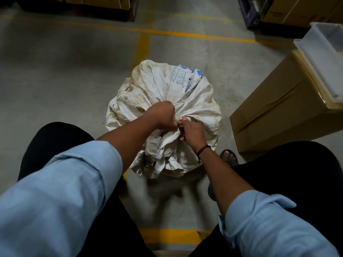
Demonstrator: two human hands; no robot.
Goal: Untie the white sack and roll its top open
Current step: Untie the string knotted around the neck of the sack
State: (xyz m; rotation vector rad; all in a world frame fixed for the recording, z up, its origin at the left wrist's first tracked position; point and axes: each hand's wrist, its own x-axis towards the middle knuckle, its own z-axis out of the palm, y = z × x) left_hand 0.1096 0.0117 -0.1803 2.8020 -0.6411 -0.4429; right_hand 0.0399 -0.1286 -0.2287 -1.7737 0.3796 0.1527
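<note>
Head view looks straight down on a white sack [163,101] standing on the concrete floor [65,71] at the centre of the picture, between the person's knees. Its woven cloth is stained brown on the 10 o'clock side and carries blue print toward 1 o'clock. The top is gathered into a bunched neck, with loose folds spilling toward 6 o'clock.

Left hand [163,115] is closed in a fist around the gathered neck, coming in from 8 o'clock. Right hand [193,130], from 5 o'clock, touches the left one, its thumb and fingers pinching at the tie point just beside the fist; the tie itself is too hidden to make out. A dark band [203,150] circles the right wrist. Both forearms are bare below rolled light-blue sleeves [70,191].

Yellow lines [185,34] cross the floor at 12 o'clock. A cardboard box [278,108] lies at 3 o'clock, well apart from the sack, with a white tray [326,58] resting on its far end. A sandalled foot [229,156] shows just beside the sack at 4 o'clock.
</note>
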